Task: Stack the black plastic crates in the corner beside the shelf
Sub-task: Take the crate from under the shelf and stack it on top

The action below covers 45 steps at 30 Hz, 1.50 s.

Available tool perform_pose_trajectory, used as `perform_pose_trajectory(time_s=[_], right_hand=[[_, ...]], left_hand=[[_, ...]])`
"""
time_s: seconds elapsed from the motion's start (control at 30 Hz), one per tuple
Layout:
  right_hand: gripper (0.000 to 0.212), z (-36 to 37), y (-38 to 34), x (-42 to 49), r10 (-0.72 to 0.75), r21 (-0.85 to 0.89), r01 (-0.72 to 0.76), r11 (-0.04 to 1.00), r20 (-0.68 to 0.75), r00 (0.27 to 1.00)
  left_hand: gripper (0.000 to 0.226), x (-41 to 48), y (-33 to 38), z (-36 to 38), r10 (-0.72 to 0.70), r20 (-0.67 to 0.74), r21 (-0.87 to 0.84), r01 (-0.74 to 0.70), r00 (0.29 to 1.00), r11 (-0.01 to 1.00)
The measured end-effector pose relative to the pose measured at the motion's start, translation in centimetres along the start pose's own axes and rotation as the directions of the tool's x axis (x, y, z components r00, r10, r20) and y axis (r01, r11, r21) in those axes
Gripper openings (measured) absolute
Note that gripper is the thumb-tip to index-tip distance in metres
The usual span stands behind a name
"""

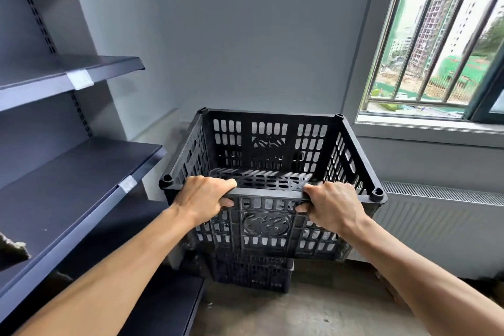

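Note:
A black slotted plastic crate point(270, 144) fills the middle of the view, open side up, in the corner beside the shelf. My left hand point(203, 198) grips its near rim on the left, and my right hand point(331, 206) grips the same rim on the right. Under it stands another black crate point(251, 273) on the floor; the upper one sits over it, but I cannot tell whether they touch. The lower crate is mostly hidden by the upper one.
A dark metal shelf unit point(79, 172) with several boards runs along the left. A white radiator point(441, 224) is on the right wall under a barred window point(436, 43). The concrete floor point(313, 311) lies in front.

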State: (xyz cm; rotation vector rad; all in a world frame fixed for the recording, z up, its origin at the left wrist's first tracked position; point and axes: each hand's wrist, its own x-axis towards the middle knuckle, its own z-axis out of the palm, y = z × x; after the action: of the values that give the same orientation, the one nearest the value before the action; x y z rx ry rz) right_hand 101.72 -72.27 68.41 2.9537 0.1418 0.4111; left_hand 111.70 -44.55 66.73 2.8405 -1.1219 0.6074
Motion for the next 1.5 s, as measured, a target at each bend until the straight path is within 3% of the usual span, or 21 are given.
perform_pose_trajectory(time_s=[0.53,0.93,1.5], right_hand=[[0.028,5.3,-3.2,11.3,0.043,-0.022,-0.042,0.999,0.033,0.999],[0.029,8.6,0.2,19.4,0.043,-0.028,-0.042,0.999,0.024,0.999],[0.037,13.4,6.3,29.1,-0.048,0.032,0.048,0.998,0.004,0.999]], left_hand=[[0.019,6.2,-11.2,7.3,0.055,-0.058,-0.062,-0.059,0.997,0.996],[0.024,13.6,-15.0,11.1,0.069,-0.088,-0.07,-0.075,0.994,0.995],[0.031,23.0,-18.0,14.9,-0.007,0.087,-0.042,0.01,0.996,0.999]])
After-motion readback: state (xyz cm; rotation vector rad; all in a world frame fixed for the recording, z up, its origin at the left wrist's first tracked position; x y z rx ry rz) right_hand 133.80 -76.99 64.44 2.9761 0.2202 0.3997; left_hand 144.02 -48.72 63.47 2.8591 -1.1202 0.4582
